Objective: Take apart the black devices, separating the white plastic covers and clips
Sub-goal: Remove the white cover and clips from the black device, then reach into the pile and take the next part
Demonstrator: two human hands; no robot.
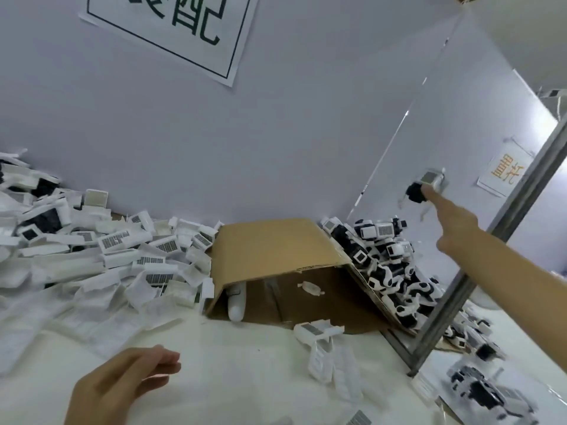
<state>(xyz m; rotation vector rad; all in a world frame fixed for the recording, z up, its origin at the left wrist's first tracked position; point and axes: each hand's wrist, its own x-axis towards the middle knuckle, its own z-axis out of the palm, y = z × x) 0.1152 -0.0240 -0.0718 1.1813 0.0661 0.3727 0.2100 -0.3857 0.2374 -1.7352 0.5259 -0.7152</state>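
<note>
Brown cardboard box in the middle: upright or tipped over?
Tipped over. The brown cardboard box lies on its side, its opening facing the camera, with a white plastic piece inside.

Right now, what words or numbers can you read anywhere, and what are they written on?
"配": big dark character on the white sign on the back wall; the character to its left is cut off by the frame.
Orange characters on the small sign on the right panel: sideways and blurred, not readable.
Grey patches on the white covers at left: too small to read.
No numbers or brand names can be read.
</note>
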